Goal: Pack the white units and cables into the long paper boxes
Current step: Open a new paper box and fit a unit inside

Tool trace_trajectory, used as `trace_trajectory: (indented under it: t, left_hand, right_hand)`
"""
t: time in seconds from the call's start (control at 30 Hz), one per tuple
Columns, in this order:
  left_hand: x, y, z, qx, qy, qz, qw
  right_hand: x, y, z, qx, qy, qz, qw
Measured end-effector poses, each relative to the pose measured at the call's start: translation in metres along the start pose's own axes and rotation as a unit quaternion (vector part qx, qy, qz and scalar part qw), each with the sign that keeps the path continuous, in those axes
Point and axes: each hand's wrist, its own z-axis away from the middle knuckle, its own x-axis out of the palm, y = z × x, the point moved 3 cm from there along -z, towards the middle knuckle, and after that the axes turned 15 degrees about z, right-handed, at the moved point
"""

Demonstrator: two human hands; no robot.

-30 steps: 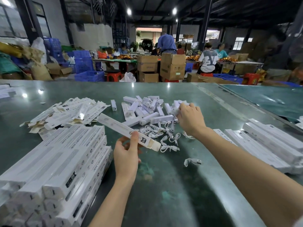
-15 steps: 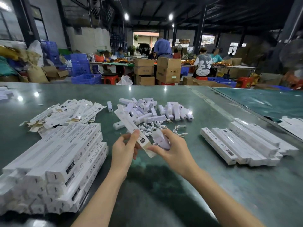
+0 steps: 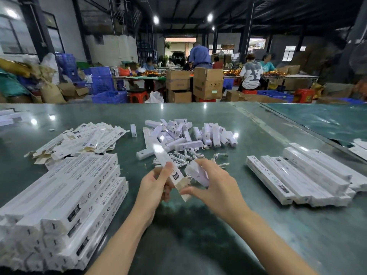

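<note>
Left hand (image 3: 154, 185) gripping open-ended box (image 3: 168, 165), right hand (image 3: 214, 187) holding unit (image 3: 195, 171)

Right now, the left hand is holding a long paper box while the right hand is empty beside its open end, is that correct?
Not quite: in the head view the right hand is not empty, it holds a white unit beside the open end of the long paper box held by the left hand.
</note>
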Motion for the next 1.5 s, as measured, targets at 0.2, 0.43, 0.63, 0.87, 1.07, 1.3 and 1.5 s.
trace_trajectory:
  t: [0.2,0.43,0.63,0.87,1.07,1.3,1.5]
  left_hand:
    - [0.008,-0.001,0.006,0.014,-0.009,0.004,1.000]
    - [0.003,0.001,0.002,-0.048,0.036,0.120,0.991]
    - [-0.004,0.002,-0.001,-0.106,0.020,0.162,0.981]
    - [-0.003,-0.001,-0.001,-0.104,-0.006,0.129,0.986]
    - [0.001,-0.002,0.001,-0.117,-0.034,0.131,0.984]
    - [-0.003,-0.003,-0.001,-0.115,-0.026,0.159,0.980]
    - [0.001,-0.005,0.002,-0.123,-0.057,0.135,0.982]
  right_hand:
    - [0.001,-0.007,0.001,-0.003,-0.009,0.110,0.994]
    - [-0.016,-0.003,0.003,-0.008,0.072,-0.030,0.997]
    - [-0.027,-0.010,0.008,0.046,0.139,-0.289,0.946]
    - [-0.022,-0.011,0.010,0.053,0.172,-0.424,0.888]
    - [-0.018,-0.008,0.014,0.057,0.210,-0.380,0.899]
    - [-0.017,-0.010,0.016,0.064,0.193,-0.330,0.922]
    - [-0.006,-0.018,0.020,0.031,0.150,-0.280,0.948]
